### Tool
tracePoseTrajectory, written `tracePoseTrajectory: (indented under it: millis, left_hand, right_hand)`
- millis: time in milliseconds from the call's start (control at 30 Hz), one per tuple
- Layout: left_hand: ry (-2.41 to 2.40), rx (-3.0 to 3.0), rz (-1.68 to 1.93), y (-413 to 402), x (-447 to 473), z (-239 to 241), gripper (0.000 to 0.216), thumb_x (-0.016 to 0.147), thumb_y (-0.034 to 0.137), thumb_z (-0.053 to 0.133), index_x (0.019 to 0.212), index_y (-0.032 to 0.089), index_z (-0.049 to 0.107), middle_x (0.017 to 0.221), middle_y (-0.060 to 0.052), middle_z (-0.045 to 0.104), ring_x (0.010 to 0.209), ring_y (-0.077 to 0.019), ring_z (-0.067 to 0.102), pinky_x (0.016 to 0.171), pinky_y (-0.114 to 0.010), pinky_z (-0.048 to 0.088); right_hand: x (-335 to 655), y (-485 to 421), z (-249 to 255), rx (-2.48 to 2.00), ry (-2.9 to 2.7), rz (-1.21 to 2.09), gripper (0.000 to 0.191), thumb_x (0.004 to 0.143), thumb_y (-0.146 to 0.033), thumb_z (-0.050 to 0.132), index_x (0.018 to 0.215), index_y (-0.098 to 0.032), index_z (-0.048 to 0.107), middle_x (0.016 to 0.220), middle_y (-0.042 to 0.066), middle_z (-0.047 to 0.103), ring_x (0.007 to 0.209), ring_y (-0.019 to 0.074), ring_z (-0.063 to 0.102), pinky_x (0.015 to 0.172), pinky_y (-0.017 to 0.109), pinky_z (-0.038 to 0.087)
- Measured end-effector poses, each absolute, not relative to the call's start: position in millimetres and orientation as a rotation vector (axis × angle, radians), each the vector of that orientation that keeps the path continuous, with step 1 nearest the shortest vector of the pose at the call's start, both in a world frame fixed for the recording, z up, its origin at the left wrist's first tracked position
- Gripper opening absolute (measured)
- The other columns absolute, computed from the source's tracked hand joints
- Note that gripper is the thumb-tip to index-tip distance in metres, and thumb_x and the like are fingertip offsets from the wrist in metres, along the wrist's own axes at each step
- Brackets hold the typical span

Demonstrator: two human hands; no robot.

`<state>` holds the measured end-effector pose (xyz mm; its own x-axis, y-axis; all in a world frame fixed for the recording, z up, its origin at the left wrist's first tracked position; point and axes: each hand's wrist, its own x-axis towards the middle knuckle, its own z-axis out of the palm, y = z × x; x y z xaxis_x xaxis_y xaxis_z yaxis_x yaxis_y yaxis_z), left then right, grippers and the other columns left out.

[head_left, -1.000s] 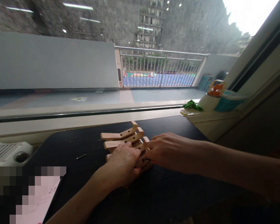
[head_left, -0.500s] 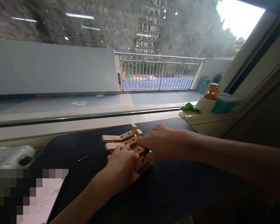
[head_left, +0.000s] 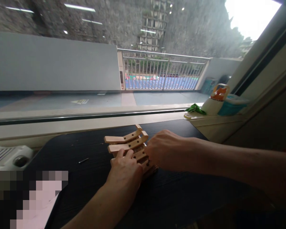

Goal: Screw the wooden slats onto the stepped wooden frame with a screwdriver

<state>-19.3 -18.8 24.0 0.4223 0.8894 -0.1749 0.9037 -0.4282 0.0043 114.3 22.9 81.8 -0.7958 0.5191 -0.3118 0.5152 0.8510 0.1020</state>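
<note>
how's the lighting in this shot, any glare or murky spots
Head view: sky blown out at upper right; light streaks reflected in the window; wooden slats reasonably clear; table sinking into near-black at lower right.

1. Left forearm (head_left: 102, 203): bare, enters from the bottom edge, angled up and right.
2. Left hand (head_left: 126, 171): back up, fingers bent in a hold, two of them slightly parted (thumb mostly hidden).
3. Right forearm (head_left: 224, 160): bare, in from the right edge, near level, wrist roughly straight.
4. Right hand (head_left: 165, 148): curled like a fist, knuckles up, fingertips out of sight.
5. Hands close together, right slightly farther forward.
</note>
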Motion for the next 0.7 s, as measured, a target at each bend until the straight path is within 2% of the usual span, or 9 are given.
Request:
tracePoseTrajectory:
  millis: [133, 267, 367, 567, 700]
  left_hand:
    - [1.623, 2.589, -0.219, -21, -18, 26, 0.019, 0.080, 0.027, 0.056, 0.079, 0.021, 0.074, 0.087, -0.011, 0.069, 0.099, -0.0295, 0.053, 0.090, -0.047, 0.036]
    - [1.609, 2.609, -0.328, -21, -18, 28, 0.023, 0.080, 0.027, 0.054, 0.087, 0.021, 0.074, 0.096, -0.011, 0.070, 0.103, -0.0311, 0.053, 0.090, -0.048, 0.037]
    - [1.630, 2.588, -0.323, -19, -19, 28, 0.024, 0.080, 0.026, 0.054, 0.091, 0.019, 0.074, 0.102, -0.013, 0.069, 0.104, -0.0322, 0.052, 0.089, -0.048, 0.038]
    - [1.586, 2.569, -0.267, -16, -19, 24, 0.020, 0.080, 0.025, 0.055, 0.083, 0.020, 0.074, 0.090, -0.012, 0.069, 0.100, -0.0298, 0.053, 0.089, -0.048, 0.037]
    - [1.619, 2.576, -0.211, -18, -16, 23, 0.016, 0.078, 0.026, 0.059, 0.079, 0.021, 0.075, 0.089, -0.012, 0.070, 0.101, -0.0301, 0.053, 0.091, -0.048, 0.037]
  right_hand:
    - [113, 19, 93, 0.781, 2.612, 0.106, 0.017, 0.084, -0.013, 0.053, 0.074, -0.013, 0.067, 0.067, 0.008, 0.068, 0.067, 0.0183, 0.063, 0.056, 0.026, 0.042]
    - [112, 14, 97, 0.802, 2.600, 0.157, 0.016, 0.085, -0.016, 0.053, 0.079, -0.013, 0.068, 0.071, 0.009, 0.069, 0.070, 0.0185, 0.064, 0.059, 0.027, 0.043]
    - [114, 14, 93, 0.703, 2.651, 0.164, 0.016, 0.085, -0.016, 0.054, 0.075, -0.014, 0.067, 0.074, 0.009, 0.070, 0.072, 0.0186, 0.065, 0.058, 0.027, 0.042]
    - [117, 26, 78, 0.696, 2.637, 0.139, 0.020, 0.084, -0.014, 0.053, 0.071, -0.014, 0.068, 0.071, 0.009, 0.070, 0.069, 0.0189, 0.065, 0.055, 0.026, 0.041]
    - [115, 29, 80, 0.926, 2.558, 0.100, 0.025, 0.087, -0.022, 0.048, 0.079, -0.014, 0.071, 0.074, 0.011, 0.071, 0.071, 0.0226, 0.066, 0.053, 0.028, 0.042]
